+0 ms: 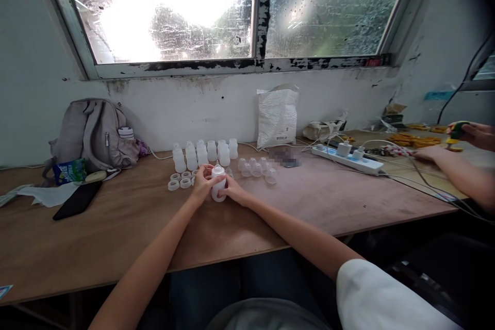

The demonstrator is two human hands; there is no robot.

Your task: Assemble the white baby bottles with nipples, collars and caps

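Observation:
A translucent white baby bottle (218,192) stands upright between my hands near the middle of the table. My left hand (202,185) wraps round its upper part, with fingers at the collar. My right hand (235,192) grips the lower body from the other side. Just behind my hands, more white bottles (201,154) are lined up in rows. White screw rings (174,184) lie to the left of my left hand, some of them hidden by it. Clear caps (257,169) sit in a group beyond my right hand.
A grey backpack (91,131) and a black phone (78,201) are on the left. A white plastic bag (277,117) leans against the wall. The power strip (348,160) trails cables on the right. There, another person's hands (436,153) hold a yellow-green tool.

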